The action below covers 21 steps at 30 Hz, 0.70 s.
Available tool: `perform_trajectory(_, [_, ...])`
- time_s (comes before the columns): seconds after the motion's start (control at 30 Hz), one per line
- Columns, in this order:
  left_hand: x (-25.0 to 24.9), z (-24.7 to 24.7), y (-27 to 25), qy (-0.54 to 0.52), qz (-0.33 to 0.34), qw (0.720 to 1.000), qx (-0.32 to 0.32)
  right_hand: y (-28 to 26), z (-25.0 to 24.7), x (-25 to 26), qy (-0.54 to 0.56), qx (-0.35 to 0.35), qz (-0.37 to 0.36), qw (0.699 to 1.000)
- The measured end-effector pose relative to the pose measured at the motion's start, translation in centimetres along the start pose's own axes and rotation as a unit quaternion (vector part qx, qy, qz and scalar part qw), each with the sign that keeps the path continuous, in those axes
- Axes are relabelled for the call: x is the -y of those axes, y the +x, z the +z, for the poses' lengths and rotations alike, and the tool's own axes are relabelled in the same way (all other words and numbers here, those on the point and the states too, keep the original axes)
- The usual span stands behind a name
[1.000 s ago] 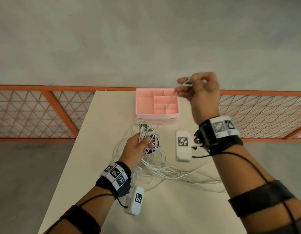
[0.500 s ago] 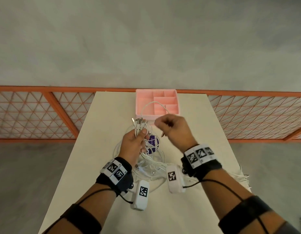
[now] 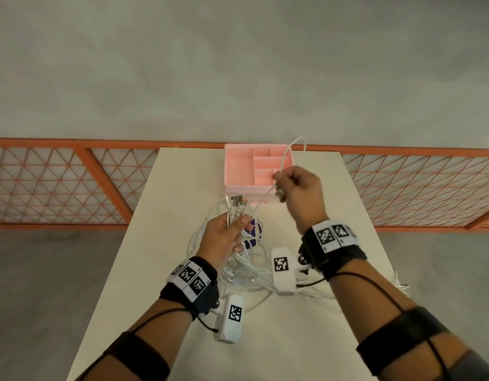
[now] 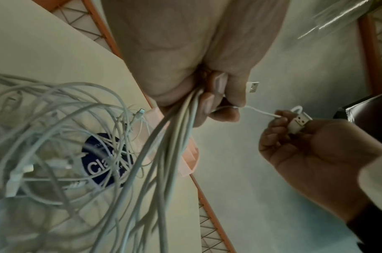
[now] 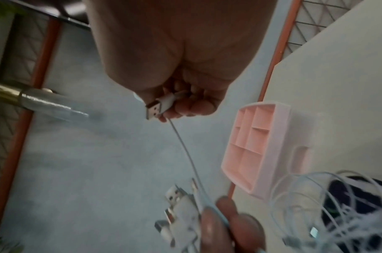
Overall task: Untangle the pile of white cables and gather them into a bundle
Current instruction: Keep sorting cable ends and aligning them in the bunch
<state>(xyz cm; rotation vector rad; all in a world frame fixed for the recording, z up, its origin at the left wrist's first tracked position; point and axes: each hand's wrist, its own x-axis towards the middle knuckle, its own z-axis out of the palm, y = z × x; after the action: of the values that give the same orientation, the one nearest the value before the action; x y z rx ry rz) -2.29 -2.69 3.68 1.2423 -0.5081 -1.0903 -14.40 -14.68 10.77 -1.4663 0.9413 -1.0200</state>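
Left hand [image 3: 224, 237] is raised above the table [image 3: 161, 243], fist upright, fingers curled tight round a bunch of white cables [image 3: 232, 215] with plugs [image 3: 238, 201] sticking up out of the top. Right hand [image 3: 299, 188] is held higher, over the near edge of the pink tray [image 3: 239, 171], fingers closed on one cable end [image 5: 158, 107]; its cord [image 3: 264, 200] runs taut down to the left fist. Loose cable pile [image 3: 246, 270] lies on the table below both hands, over a blue disc [image 4: 103, 159].
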Motion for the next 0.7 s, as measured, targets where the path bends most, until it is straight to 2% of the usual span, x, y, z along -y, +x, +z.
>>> perform_trajectory(0.13, [0.0,0.1,0.0,0.024,-0.001,1.0,0.009,2.3,-1.7,2.4,0.069,-0.112,-0.022,0.991])
perform_trajectory(0.27, [0.7,-0.6,-0.4,0.055,-0.02,0.998,-0.001,4.0,-4.2,4.5,0.147,-0.228,-0.041,0.962])
perform_trajectory(0.33, [0.8,-0.7,-0.7,0.07,-0.027,0.997,-0.008,4.5,-5.2,4.7,0.166,-0.257,-0.037,0.951])
perform_trajectory(0.4, [0.8,-0.7,-0.7,0.057,-0.025,0.998,-0.028,4.4,-5.5,3.9,0.16,-0.229,-0.02,0.96])
perform_trajectory(0.53, [0.3,-0.3,0.0,0.014,-0.013,0.999,-0.05,2.0,-3.8,0.5,0.019,-0.041,0.012,0.999])
perform_trajectory(0.6, [-0.2,0.1,0.4,0.004,-0.002,0.999,-0.041,0.1,-2.3,-1.2,-0.042,0.047,0.022,0.998])
perform_trajectory(0.7, [-1.2,0.6,0.7,0.001,0.018,0.999,-0.033,-2.5,-0.4,-3.5,-0.081,0.127,0.051,0.987])
